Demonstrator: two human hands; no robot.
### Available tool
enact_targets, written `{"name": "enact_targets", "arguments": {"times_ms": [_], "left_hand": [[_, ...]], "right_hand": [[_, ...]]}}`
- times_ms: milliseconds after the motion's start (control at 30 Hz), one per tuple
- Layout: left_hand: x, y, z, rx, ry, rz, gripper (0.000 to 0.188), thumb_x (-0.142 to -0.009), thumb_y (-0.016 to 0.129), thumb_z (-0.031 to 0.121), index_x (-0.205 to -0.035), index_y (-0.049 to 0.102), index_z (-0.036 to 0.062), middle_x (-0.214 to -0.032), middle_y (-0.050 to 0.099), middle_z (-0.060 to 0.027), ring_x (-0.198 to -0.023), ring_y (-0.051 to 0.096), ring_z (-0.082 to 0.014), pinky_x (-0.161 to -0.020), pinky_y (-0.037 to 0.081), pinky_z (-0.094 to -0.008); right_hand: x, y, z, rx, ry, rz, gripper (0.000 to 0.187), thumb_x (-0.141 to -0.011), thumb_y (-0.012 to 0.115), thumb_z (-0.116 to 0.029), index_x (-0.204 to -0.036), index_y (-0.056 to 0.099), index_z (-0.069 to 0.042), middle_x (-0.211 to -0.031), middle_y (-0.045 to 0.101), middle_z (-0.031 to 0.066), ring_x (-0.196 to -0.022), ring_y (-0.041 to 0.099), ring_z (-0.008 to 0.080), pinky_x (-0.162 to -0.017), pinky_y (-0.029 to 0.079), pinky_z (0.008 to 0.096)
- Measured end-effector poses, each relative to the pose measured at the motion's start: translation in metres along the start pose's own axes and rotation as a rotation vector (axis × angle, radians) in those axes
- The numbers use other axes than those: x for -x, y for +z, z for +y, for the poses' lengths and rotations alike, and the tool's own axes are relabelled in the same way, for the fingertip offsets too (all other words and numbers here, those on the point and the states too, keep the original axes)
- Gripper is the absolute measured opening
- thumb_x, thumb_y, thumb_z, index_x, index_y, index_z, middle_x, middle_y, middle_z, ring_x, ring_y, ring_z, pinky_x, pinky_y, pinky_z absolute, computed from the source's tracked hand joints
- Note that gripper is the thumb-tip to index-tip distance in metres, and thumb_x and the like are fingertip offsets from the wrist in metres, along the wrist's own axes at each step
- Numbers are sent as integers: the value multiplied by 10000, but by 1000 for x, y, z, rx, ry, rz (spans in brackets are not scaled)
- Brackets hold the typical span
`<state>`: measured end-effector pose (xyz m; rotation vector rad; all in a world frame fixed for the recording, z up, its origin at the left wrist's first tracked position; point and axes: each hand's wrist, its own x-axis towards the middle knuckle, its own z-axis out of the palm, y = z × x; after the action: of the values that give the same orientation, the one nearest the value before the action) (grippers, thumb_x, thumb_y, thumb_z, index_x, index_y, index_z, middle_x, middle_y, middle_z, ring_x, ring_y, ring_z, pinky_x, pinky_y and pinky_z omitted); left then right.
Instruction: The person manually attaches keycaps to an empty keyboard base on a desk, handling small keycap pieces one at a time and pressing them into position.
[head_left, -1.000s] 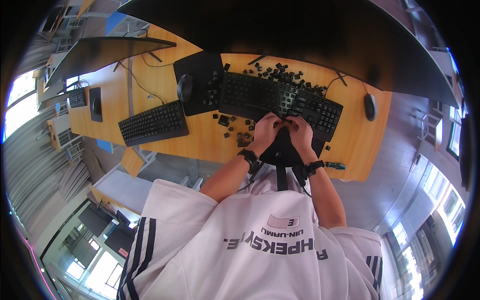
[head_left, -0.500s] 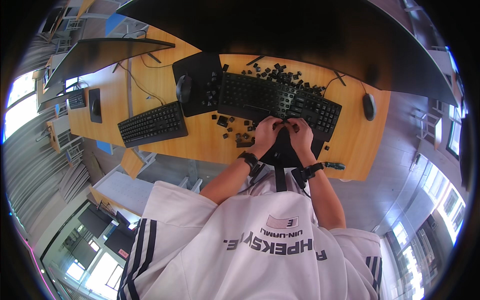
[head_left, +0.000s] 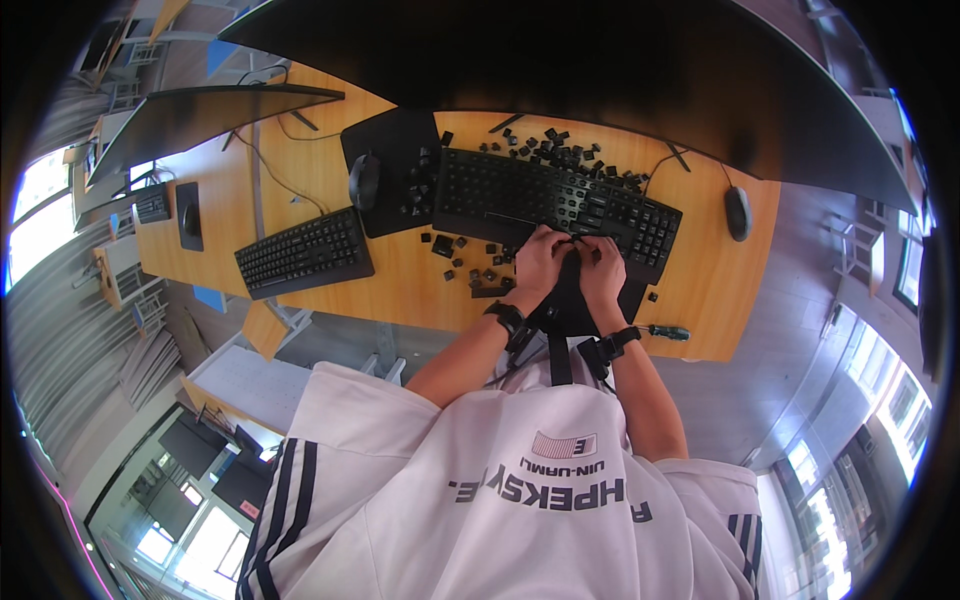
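Note:
A black keyboard (head_left: 500, 185) lies across the middle of the desk; many of its keys on the left look bare, while caps cover its right end. At its front edge my left hand (head_left: 540, 262) and my right hand (head_left: 602, 268) meet, thumbs and fingers pinched close together. Something small and dark shows between the fingertips, too small to name. Below the hands lies a black mat (head_left: 565, 305). Loose black keycaps (head_left: 557, 150) are heaped behind the keyboard, and more keycaps (head_left: 488, 274) are scattered left of my left hand.
A screwdriver (head_left: 668, 332) rests by the desk's front edge, right of my right wrist. A mouse (head_left: 738, 215) sits at the right. Leftward are a mouse pad (head_left: 390, 150) with another mouse (head_left: 364, 180), and a second keyboard (head_left: 305, 252). A large monitor (head_left: 560, 60) overhangs the back.
Both hands stay pinched together at the keyboard's front edge, with only small shifts of the fingers. The whole view has shifted slightly; nothing else has visibly moved.

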<state>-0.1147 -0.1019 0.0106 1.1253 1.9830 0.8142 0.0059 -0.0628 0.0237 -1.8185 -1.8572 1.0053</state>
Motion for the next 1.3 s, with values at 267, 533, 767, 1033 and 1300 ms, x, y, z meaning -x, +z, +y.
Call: {"name": "enact_targets", "arguments": {"times_ms": [267, 533, 767, 1033, 1300], "left_hand": [[-5, -2, 5, 48, 40, 14, 102, -858, 677, 168, -928, 691, 96, -867, 594, -85, -777, 636, -317, -660, 511, -399], [-7, 0, 1, 8, 25, -5, 105, -868, 670, 180, -914, 683, 86, -887, 621, -85, -801, 639, -311, -671, 517, -395], [-13, -2, 1, -89, 77, -35, 125, -873, 646, 187, -884, 677, 66, -860, 627, -95, -820, 637, -323, -686, 518, -414], [-17, -2, -1, -137, 86, -86, 137, -869, 650, 205, -837, 670, 74, -837, 615, -95, -811, 632, -321, -672, 511, -428], [-21, 0, -2, -155, 62, -101, 125, -854, 675, 193, -824, 683, 72, -821, 627, -92, -803, 627, -323, -667, 509, -429]], "right_hand": [[0, 0, -2, 3, 41, 15, 149, -869, 691, -196, -932, 706, -62, -831, 653, 70, -705, 641, 238, -636, 486, 330], [-3, -1, -2, -18, 59, -20, 152, -880, 681, -211, -945, 716, -78, -860, 668, 76, -723, 657, 242, -644, 495, 339], [-3, 0, -2, -7, 80, -10, 163, -874, 687, -227, -945, 716, -83, -859, 677, 73, -722, 660, 238, -645, 498, 335], [-3, 0, -2, -41, 95, -9, 167, -886, 680, -239, -925, 713, -80, -859, 665, 70, -727, 648, 252, -634, 498, 347], [-1, 2, -2, -9, 67, 32, 183, -883, 680, -253, -923, 716, -78, -851, 664, 68, -719, 644, 254, -628, 495, 347]]}}
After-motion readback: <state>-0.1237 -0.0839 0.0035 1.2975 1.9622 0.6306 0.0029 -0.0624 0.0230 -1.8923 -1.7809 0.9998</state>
